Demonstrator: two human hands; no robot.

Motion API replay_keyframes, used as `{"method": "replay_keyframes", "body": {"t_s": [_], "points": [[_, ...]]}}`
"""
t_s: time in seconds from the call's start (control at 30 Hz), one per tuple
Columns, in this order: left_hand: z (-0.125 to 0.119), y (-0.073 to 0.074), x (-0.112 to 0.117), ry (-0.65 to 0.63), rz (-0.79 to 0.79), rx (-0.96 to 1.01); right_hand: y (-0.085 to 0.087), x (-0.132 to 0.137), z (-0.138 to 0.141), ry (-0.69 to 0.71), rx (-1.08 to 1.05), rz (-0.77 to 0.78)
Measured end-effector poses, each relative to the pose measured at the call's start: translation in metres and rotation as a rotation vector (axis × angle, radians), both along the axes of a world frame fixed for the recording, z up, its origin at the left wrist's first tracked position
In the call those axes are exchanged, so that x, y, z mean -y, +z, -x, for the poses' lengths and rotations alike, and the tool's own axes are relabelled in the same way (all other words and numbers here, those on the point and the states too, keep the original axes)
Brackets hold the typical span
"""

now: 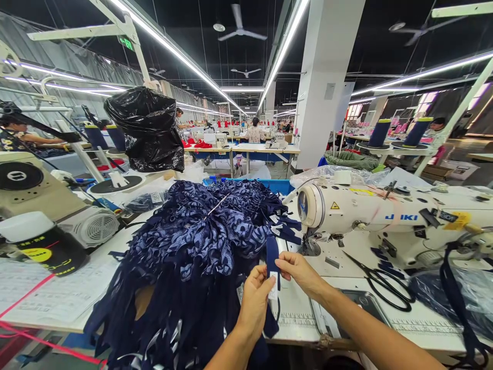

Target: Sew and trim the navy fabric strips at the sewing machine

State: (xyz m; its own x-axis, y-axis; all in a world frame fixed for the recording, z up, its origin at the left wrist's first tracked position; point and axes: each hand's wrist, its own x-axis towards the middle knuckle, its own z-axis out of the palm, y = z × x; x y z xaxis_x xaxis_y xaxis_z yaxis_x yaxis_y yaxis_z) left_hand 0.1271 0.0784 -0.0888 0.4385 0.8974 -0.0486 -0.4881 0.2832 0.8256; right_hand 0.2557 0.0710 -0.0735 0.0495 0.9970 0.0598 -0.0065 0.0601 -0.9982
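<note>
My left hand [254, 300] and my right hand [298, 271] both pinch a narrow navy fabric strip [272, 254] with a small white label [273, 288] on it. The strip hangs upright between my fingers, just in front of the needle area [310, 245] of a white JUKI sewing machine [385, 216]. A large heap of navy and blue patterned fabric pieces [196, 241] lies to the left of my hands and spills over the table's front edge.
Black scissors [379, 280] lie on the white table [300, 313] right of my hands. Another machine [34, 190] and a black-labelled container [42, 246] stand at the left, a black plastic bag [148, 128] hangs behind. Other workers sit at distant tables.
</note>
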Motion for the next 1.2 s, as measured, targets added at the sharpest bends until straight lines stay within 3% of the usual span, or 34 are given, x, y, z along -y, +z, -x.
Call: {"method": "replay_keyframes", "body": {"t_s": [0.2,0.3,0.4,0.47,0.53,0.7,0.87,1.0,1.2], "points": [[0.001,-0.001,0.0,-0.007,-0.006,0.005,0.0,0.001,0.003,-0.04,0.044,-0.024],[0.003,-0.002,-0.001,0.015,-0.103,-0.079,0.004,0.007,0.005,-0.115,0.101,-0.075],[0.008,0.001,-0.002,0.073,-0.327,-0.237,0.007,0.023,0.008,-0.17,0.278,-0.292],[0.011,0.003,-0.002,0.178,-0.498,-0.319,0.006,0.037,0.01,-0.111,0.48,-0.518],[0.014,0.005,-0.003,0.304,-0.628,-0.363,0.001,0.052,0.014,-0.056,0.576,-0.639],[0.015,0.001,-0.003,0.462,-0.872,-0.415,-0.013,0.07,0.02,-0.207,0.255,-0.298],[0.011,-0.004,0.0,0.469,-1.025,-0.44,-0.015,0.066,0.019,-0.171,0.17,-0.125],[0.009,-0.001,0.0,0.467,-0.976,-0.477,-0.016,0.066,0.019,-0.176,0.158,-0.097],[0.015,0.006,-0.002,0.612,-0.657,-0.464,-0.022,0.071,0.015,-0.262,0.138,-0.078]]}}
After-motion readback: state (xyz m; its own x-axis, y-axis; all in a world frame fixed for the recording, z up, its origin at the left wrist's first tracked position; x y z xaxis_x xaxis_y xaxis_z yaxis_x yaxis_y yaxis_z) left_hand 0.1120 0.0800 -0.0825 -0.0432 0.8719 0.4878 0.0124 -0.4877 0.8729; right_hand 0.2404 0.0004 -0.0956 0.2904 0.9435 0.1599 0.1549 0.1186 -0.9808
